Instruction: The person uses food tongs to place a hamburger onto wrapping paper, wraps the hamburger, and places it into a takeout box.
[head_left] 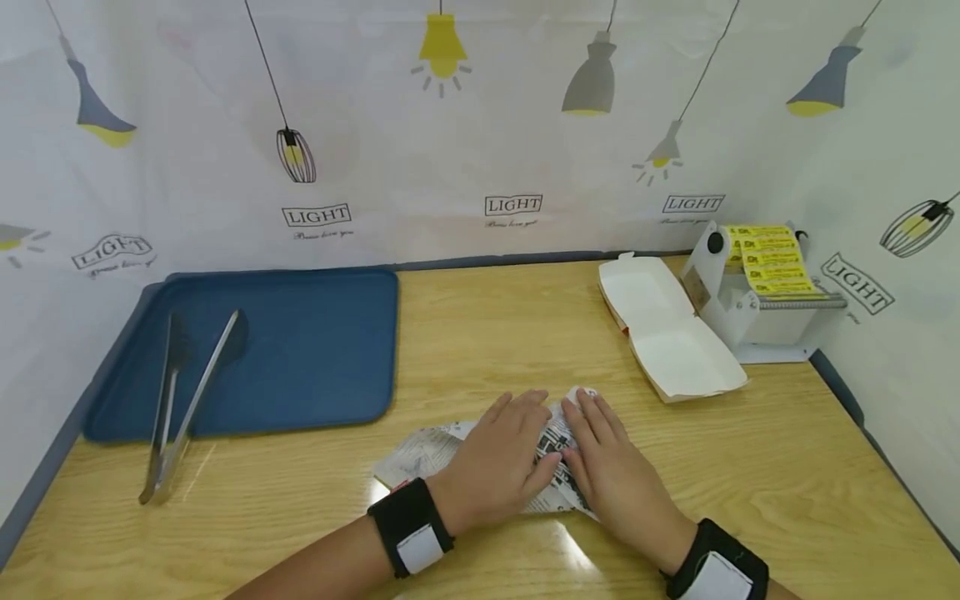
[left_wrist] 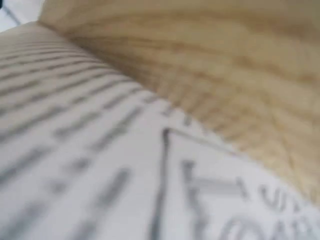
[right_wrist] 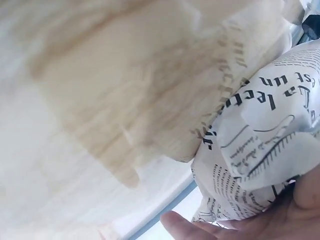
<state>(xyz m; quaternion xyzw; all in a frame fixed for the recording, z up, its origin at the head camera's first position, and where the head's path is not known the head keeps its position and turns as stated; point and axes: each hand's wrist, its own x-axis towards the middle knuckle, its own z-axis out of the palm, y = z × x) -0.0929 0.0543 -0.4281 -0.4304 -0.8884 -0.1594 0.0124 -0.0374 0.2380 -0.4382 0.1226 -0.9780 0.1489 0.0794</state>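
Note:
A sheet of newsprint-patterned wrapping paper lies on the table, folded and creased, near the front. My left hand rests on its middle, fingers extended forward. Beside it my right hand presses the paper's right end with fairly straight fingers. Both palms cover much of the sheet, and whatever it may enclose is hidden. Printed text on the paper fills the lower left of the left wrist view. In the right wrist view the paper bulges in folds above the right hand's fingers.
On the left a blue tray carries metal tongs that overhang its front edge. An open white takeaway box stands at the back right, close to a label dispenser with yellow stickers. A printed curtain encloses the wooden table.

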